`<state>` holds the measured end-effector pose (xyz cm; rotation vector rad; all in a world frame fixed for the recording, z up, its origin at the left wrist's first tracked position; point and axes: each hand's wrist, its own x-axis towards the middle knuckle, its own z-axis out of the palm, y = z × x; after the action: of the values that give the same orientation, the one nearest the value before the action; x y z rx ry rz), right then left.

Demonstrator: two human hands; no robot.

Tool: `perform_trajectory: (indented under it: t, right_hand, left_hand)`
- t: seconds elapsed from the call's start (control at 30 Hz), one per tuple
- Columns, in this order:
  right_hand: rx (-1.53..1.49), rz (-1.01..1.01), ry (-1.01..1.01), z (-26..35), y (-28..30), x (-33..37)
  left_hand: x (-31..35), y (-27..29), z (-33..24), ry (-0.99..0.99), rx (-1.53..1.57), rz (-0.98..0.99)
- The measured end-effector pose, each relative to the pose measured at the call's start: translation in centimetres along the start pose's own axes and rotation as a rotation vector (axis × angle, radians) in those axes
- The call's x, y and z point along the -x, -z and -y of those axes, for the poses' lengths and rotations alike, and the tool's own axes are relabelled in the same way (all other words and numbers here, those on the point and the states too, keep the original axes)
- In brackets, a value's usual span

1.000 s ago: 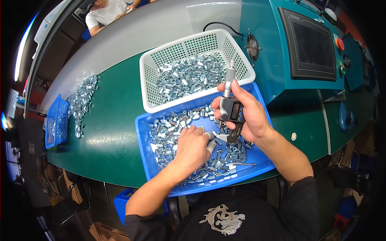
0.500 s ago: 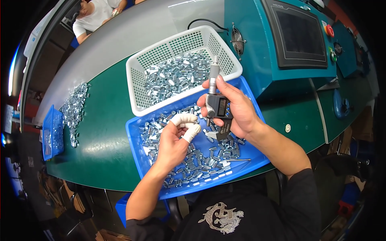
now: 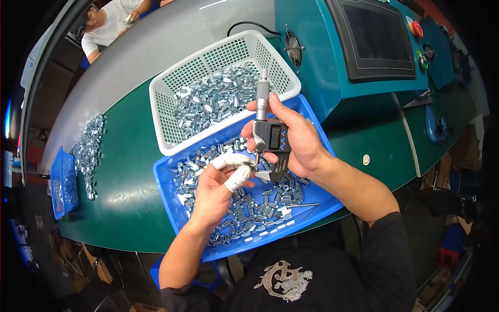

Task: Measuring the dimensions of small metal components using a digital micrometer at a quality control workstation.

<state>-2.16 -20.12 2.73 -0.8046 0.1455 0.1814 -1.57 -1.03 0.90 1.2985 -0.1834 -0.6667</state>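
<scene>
My right hand (image 3: 303, 143) is wrapped round a digital micrometer (image 3: 263, 93), held with its thimble up and its frame down. White coverings sit on the fingertips of my left hand (image 3: 214, 192). Its thumb and fingers pinch a small metal piece (image 3: 251, 166) at the micrometer's jaws; the fingers hide most of the piece, and whether the jaws touch it I cannot tell. Both hands are above a blue tray (image 3: 321, 195) of loose shiny hex-shaped metal pieces (image 3: 249, 213). A thin metal rod (image 3: 304, 205) lies among them.
Behind the tray, a white perforated basket (image 3: 158, 125) holds many more pieces. Further left are a loose pile (image 3: 89, 148) and a small blue basket (image 3: 57, 187). A teal machine with a screen (image 3: 379, 41) stands at the right. Across the table sits another person (image 3: 109, 26).
My left hand has come up to the micrometer's jaws, bringing the small metal piece between them or beside them. The whole view has shifted slightly, moving the scene left.
</scene>
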Motion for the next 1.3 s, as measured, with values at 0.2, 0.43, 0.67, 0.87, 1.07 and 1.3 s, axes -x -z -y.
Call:
perform_trajectory:
  t: [0.2,0.43,0.67,0.87,1.07,1.3]
  right_hand:
    - [-0.002,-0.001,0.003,0.07,0.11,-0.01]
    - [-0.005,0.016,0.012,-0.09,0.20,-0.04]
    - [0.001,0.020,0.024,0.03,0.07,0.10]
    - [-0.010,0.028,0.030,-0.03,0.02,0.11]
    - [0.001,-0.005,0.028,0.03,-0.13,0.15]
    - [0.024,-0.027,0.030,0.11,-0.30,0.22]
  left_hand:
    - [-0.05,0.25,-0.04,-0.003,0.022,0.014]
    - [0.00,0.18,-0.17,0.005,0.017,0.006]
    - [0.03,0.17,-0.34,0.017,0.009,0.019]
    - [0.05,0.20,-0.38,0.021,0.051,0.054]
    - [0.04,0.14,-0.33,0.025,0.047,0.056]
    - [0.03,0.11,-0.34,0.029,0.046,0.054]
